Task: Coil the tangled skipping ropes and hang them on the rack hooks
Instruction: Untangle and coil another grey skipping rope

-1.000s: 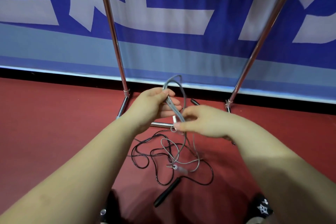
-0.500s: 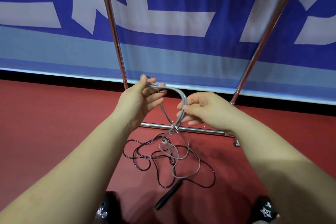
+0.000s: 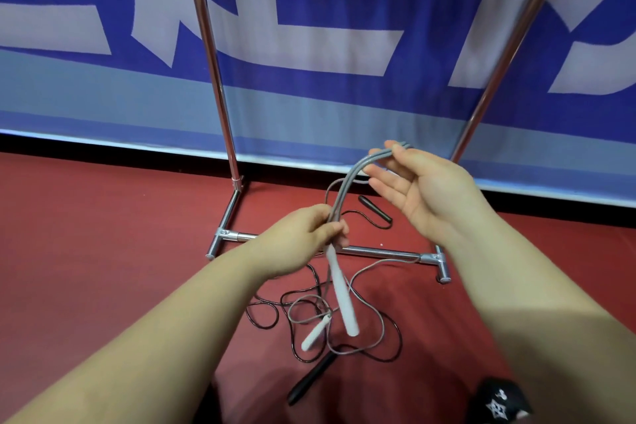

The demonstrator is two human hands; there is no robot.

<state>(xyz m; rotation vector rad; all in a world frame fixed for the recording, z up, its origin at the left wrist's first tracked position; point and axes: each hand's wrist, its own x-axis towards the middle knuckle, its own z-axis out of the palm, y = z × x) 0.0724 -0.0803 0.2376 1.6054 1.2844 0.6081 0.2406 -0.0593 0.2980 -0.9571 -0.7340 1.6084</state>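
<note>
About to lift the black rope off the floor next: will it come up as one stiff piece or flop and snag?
Probably floppy: the black rope lies in loose curls. It will likely snag, since the grey rope loops across it. Its black handle may dangle like the grey rope's white handle.

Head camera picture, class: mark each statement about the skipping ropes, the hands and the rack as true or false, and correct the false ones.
1. The left hand grips a bundle of grey rope strands. True.
2. The right hand holds the black rope. False: it holds the grey rope's upper end between thumb and fingers; the black rope lies on the floor.
3. A white handle hangs below the left hand. True.
4. The grey rope already hangs on the rack. False: it is in the hands, part trailing on the floor.
5. Both black handles are off the floor. False: one black handle lies near the person, another by the rack.
</note>
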